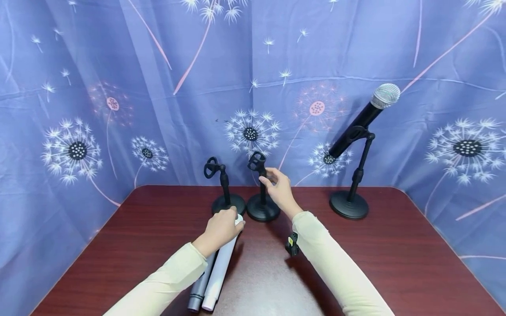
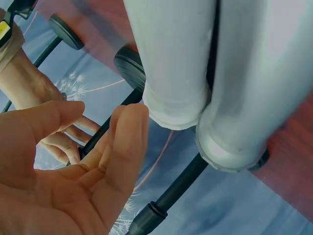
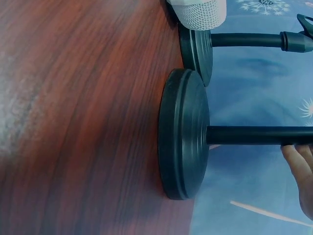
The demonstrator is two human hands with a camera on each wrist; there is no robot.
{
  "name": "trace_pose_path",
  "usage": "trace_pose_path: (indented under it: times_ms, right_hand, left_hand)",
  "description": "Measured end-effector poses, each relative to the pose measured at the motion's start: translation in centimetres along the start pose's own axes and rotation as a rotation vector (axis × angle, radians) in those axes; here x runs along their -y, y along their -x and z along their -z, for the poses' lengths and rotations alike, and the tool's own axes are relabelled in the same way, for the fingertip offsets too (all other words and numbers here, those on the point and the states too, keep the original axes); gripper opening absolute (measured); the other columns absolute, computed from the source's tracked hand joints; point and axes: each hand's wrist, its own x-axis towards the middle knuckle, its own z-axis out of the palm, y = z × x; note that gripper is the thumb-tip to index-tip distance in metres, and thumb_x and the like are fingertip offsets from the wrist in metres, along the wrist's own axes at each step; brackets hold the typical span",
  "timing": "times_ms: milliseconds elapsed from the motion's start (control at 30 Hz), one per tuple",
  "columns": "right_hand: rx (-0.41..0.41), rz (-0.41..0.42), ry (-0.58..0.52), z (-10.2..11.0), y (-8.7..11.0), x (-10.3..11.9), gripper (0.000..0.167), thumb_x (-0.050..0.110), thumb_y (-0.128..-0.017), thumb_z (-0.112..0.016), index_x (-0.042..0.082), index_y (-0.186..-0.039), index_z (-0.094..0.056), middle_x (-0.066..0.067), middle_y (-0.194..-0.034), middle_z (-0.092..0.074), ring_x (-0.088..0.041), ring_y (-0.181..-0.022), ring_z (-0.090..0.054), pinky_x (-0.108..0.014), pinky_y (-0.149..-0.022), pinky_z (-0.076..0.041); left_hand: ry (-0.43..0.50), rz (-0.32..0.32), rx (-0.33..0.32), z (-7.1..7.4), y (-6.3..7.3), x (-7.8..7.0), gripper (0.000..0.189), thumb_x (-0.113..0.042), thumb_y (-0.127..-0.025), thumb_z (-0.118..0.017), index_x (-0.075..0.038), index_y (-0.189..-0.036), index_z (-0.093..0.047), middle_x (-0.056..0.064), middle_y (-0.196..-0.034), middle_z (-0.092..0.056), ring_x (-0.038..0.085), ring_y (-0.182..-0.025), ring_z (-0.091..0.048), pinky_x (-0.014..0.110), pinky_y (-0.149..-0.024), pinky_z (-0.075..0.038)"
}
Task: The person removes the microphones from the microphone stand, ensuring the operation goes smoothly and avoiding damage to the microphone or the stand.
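My right hand [image 1: 280,191] grips the upper pole of the middle black microphone stand [image 1: 264,211], just below its empty clip. In the right wrist view, fingertips [image 3: 293,159] touch that pole [image 3: 254,135]. My left hand [image 1: 221,229] is over the far end of a white microphone [image 1: 222,267], which lies on the table beside a grey one [image 1: 200,287]. The left wrist view has the left thumb and fingers [image 2: 128,132] apart, close by the white microphone's end [image 2: 171,105]; contact is unclear. Another stand [image 1: 225,186] with an empty clip stands just left of the middle one.
On the right, a third stand [image 1: 349,205] bears a black microphone [image 1: 361,120] with a silver mesh head, tilted up. The reddish-brown table [image 1: 158,232] ends against a blue dandelion-print curtain [image 1: 189,123]. A small black device [image 1: 292,244] is at my right wrist.
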Motion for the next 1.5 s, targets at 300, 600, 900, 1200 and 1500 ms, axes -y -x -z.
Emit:
trace_pose_path:
  times_ms: [300, 600, 900, 1200, 1500]
  right_hand:
    - [0.104, -0.049, 0.11, 0.9, -0.2, 0.7, 0.032, 0.007, -0.091, -0.065, -0.004, -0.121, -0.06, -0.021, -0.109, -0.067, -0.033, -0.101, -0.065, -0.042, -0.084, -0.052]
    - [0.254, -0.047, 0.265, 4.5, 0.5, 1.8, 0.031, 0.006, -0.093, -0.061, -0.001, -0.124, -0.06, -0.018, -0.11, -0.068, -0.032, -0.101, -0.065, -0.043, -0.082, -0.053]
    - [0.101, 0.04, 0.177, 8.3, 1.5, 1.5, 0.025, 0.001, -0.091, -0.062, -0.005, -0.115, -0.064, -0.021, -0.105, -0.069, -0.033, -0.099, -0.066, -0.046, -0.086, -0.052]
    - [-0.143, 0.121, 0.154, 12.2, 2.4, 1.2, 0.026, -0.001, -0.092, -0.061, -0.009, -0.117, -0.062, -0.024, -0.105, -0.068, -0.031, -0.097, -0.065, -0.021, -0.083, -0.051]
    - [-0.379, 0.164, 0.062, 15.1, 3.8, 3.7, 0.028, -0.013, -0.089, -0.056, -0.017, -0.116, -0.058, -0.036, -0.106, -0.062, -0.007, -0.09, -0.061, -0.014, -0.079, -0.048]
  left_hand:
    - [-0.029, -0.031, -0.014, -0.3, -0.3, -0.5, 0.024, -0.027, -0.086, -0.07, -0.004, -0.088, -0.063, 0.008, -0.07, -0.065, 0.027, -0.063, -0.064, 0.044, -0.058, -0.051]
    - [0.071, -0.046, 0.002, -0.4, -0.2, -0.6, 0.02, -0.024, -0.087, -0.069, -0.006, -0.086, -0.061, 0.0, -0.063, -0.057, 0.015, -0.055, -0.056, 0.032, -0.053, -0.047]
    - [0.241, -0.038, 0.043, -0.5, -0.6, -0.8, 0.014, -0.018, -0.088, -0.067, -0.006, -0.086, -0.061, 0.0, -0.069, -0.057, 0.011, -0.06, -0.052, 0.027, -0.054, -0.044]
    - [0.378, -0.051, 0.047, -0.1, -1.9, -2.2, 0.013, -0.016, -0.09, -0.064, -0.004, -0.096, -0.064, 0.0, -0.075, -0.063, 0.012, -0.068, -0.057, 0.029, -0.062, -0.047]
    - [0.534, -0.163, 0.015, 0.5, -3.5, -4.7, 0.014, -0.012, -0.093, -0.061, -0.003, -0.103, -0.064, 0.005, -0.091, -0.068, 0.017, -0.082, -0.063, 0.031, -0.074, -0.05]
